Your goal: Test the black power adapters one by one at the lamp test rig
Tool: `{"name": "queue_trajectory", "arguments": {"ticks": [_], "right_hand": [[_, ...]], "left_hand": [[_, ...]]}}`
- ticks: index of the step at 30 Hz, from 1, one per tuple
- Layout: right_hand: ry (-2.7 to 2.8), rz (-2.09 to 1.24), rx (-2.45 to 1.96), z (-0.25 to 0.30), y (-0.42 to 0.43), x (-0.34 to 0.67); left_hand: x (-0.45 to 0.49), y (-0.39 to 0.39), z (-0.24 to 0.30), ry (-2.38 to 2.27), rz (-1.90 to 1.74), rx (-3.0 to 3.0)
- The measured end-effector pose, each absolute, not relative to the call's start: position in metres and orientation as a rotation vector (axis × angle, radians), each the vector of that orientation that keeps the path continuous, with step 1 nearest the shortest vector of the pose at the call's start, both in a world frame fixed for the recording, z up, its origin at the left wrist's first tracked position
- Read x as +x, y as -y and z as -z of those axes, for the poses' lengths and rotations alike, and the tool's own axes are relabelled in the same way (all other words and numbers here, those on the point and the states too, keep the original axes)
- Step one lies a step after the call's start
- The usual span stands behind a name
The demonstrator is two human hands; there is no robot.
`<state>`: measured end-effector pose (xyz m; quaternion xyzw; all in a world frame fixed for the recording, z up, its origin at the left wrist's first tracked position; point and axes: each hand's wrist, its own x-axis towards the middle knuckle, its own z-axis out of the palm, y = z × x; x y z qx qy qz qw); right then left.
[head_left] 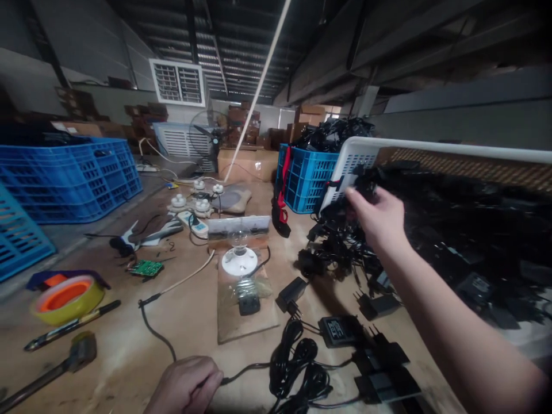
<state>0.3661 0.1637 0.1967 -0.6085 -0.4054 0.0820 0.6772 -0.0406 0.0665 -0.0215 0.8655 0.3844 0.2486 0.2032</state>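
Black cord (246,368), pinched in the left hand (187,384), runs rightward toward coiled leads (282,368); right hand (382,215), grasp indeterminable, is at the white basket (414,146).

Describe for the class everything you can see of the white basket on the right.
The white basket looks like plastic, with a smooth, rounded rim and a wall pierced by rows of small holes. It stands at the right, running out of the picture, and holds a heap of black adapters. The right hand is at its left end; whether it touches the basket is unclear.
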Motion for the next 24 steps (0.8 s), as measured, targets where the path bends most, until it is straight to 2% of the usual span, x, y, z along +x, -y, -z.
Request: {"name": "queue_trajectory", "arguments": {"ticks": [6, 10, 14, 18, 24], "right_hand": [[0.598, -0.963, -1.28, -0.096, -0.063, 0.308], [-0.045, -1.439, -1.003, -0.047, -0.007, 0.287], [-0.333, -1.613, -0.644, -0.025, 0.016, 0.28], [-0.342, -1.769, -0.273, -0.019, 0.02, 0.276], [-0.271, -1.801, -0.132, -0.032, 0.022, 0.264]], "left_hand": [[-0.037, -0.067, 0.01, -0.967, -0.643, 2.316], [-0.038, -0.06, 0.0, -1.039, -0.652, 2.112], [-0.024, -0.048, -0.024, -1.241, -0.733, 1.821], [0.007, -0.045, -0.044, -1.197, -0.847, 1.562], [0.047, -0.061, -0.033, -1.037, -0.819, 1.478]]}}
